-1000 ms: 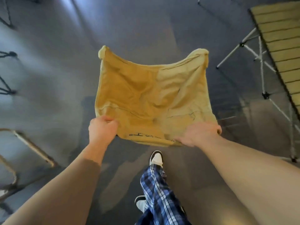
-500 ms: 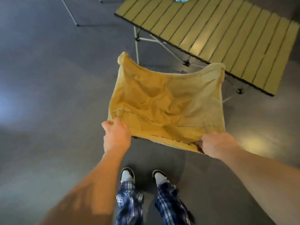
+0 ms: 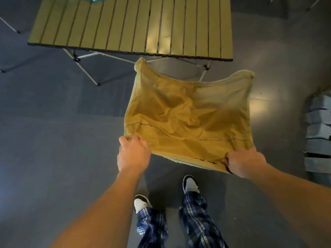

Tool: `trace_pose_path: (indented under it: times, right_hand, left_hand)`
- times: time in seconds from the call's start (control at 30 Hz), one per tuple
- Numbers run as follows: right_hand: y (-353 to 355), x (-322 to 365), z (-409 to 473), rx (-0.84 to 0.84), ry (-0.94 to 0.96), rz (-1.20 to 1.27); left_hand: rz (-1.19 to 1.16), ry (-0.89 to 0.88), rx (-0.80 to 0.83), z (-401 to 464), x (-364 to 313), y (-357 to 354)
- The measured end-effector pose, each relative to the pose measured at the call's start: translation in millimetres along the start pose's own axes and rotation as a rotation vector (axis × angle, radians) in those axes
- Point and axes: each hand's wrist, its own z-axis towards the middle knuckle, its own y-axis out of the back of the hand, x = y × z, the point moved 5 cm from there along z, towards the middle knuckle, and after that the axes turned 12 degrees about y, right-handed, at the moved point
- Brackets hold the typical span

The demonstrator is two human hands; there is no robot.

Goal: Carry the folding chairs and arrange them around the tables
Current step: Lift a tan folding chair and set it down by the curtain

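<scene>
A folding chair (image 3: 188, 119) with a tan fabric seat hangs in front of me, seen from above, its frame hidden under the cloth. My left hand (image 3: 133, 154) grips the near left corner of the seat. My right hand (image 3: 243, 162) grips the near right corner. The chair's far corners reach almost to the near edge of a slatted yellow folding table (image 3: 136, 24), which fills the top of the view on thin metal legs.
A stack of grey folded items (image 3: 318, 133) sits on the floor at the right edge. Thin metal legs of other furniture (image 3: 9, 25) show at the far left. My feet (image 3: 189, 183) stand on dark grey floor just behind the chair.
I have turned and stepped toward the table with the chair in both hands. The table now lies square ahead and closer, and the grey stack has come into view at right.
</scene>
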Motion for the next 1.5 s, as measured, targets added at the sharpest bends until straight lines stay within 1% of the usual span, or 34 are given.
trace_pose_path:
  times: [0.1,0.2,0.37,0.53,0.6,0.67,0.77,0.83,0.9,0.97,1.0,1.07,1.13,1.17,1.3,1.4,1.5]
  right_hand:
    - [2.5,-19.1,-5.0,-0.023,-0.011,0.024]
    - [9.6,-24.4,-2.0,-0.012,-0.004,0.03]
    - [10.1,-26.4,4.3,-0.056,0.023,-0.028]
    - [7.5,-29.2,5.9,-0.066,0.012,-0.006]
    - [9.4,-30.7,4.9,-0.093,0.025,0.026]
    - [13.3,-30.6,0.1,-0.138,0.056,0.07]
    - [9.5,-32.2,-16.7,-0.242,0.139,0.219]
    - [1.8,-38.1,-32.5,-0.373,0.169,0.405]
    - [-9.2,-51.8,-55.6,-0.548,0.136,0.578]
    - [-31.0,-73.3,-84.8,-0.653,0.004,0.726]
    - [-47.8,-84.2,-100.0,-0.661,-0.077,0.796]
    - [-88.0,-102.3,-133.1,-0.646,-0.228,0.919]
    - [-148.9,-118.0,-177.1,-0.631,-0.411,1.039]
    - [-176.2,-121.0,-195.7,-0.617,-0.491,1.088]
    - [-313.1,-119.9,-295.2,-0.57,-0.854,1.306]
    - [-422.2,-97.7,-375.5,-0.518,-1.141,1.369]
    - [-509.6,-60.9,-440.8,-0.469,-1.404,1.37]
  left_hand:
    - [0.097,-0.018,0.009,-13.3,-16.0,-6.7]
    - [0.091,0.048,0.011,-13.3,-16.3,-8.9]
    - [0.101,0.138,0.008,-16.2,-11.4,-11.8]
    - [0.19,0.147,0.026,-17.4,-10.1,-10.2]
    - [0.296,0.101,-0.018,-18.5,-16.2,-6.6]
    - [0.388,0.019,-0.068,-22.5,-29.9,-5.8]
    - [0.402,-0.132,-0.059,-41.0,-63.3,-15.2]
    - [0.398,-0.246,-0.059,-60.3,-91.2,-24.7]
    - [0.41,-0.426,-0.068,-90.8,-125.8,-37.4]
    - [0.448,-0.632,-0.07,-133.1,-160.3,-56.4]
    - [0.472,-0.729,-0.074,-158.3,-173.2,-66.9]
    - [0.5,-0.905,-0.062,-209.2,-188.5,-92.6]
    - [0.564,-1.1,0.014,-275.2,-192.4,-132.2]
    - [0.608,-1.167,0.067,-303.5,-188.9,-150.4]
    - [0.807,-1.402,0.318,-447.4,-145.2,-231.5]
    - [0.933,-1.592,0.47,-553.0,-80.9,-292.1]
    - [1.057,-1.689,0.62,-627.2,-5.5,-336.2]
